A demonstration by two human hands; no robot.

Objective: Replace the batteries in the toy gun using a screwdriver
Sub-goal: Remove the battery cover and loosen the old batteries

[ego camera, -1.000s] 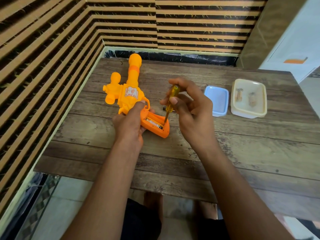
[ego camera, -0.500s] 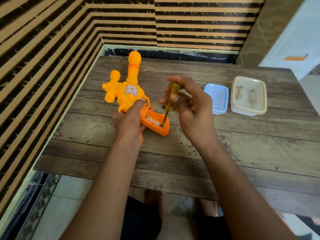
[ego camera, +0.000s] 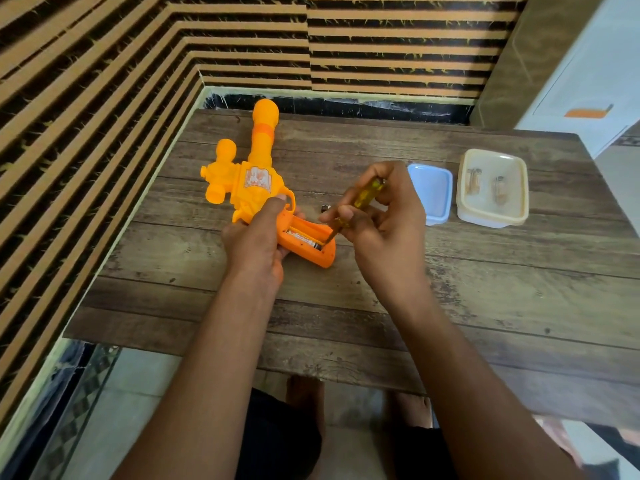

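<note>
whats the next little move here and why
Probably lever the battery up with the screwdriver in the right hand: its tip sits at the battery's end in the open compartment of the gun, and the left hand holds the grip.

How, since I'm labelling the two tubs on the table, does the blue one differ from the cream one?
The blue tub is pale blue and looks smaller; the cream tub is off-white and larger. The cream tub holds two small cylindrical items; nothing shows in the blue tub. The blue tub lies nearer the right hand than the cream tub. Both are rounded rectangles side by side on the table.
</note>
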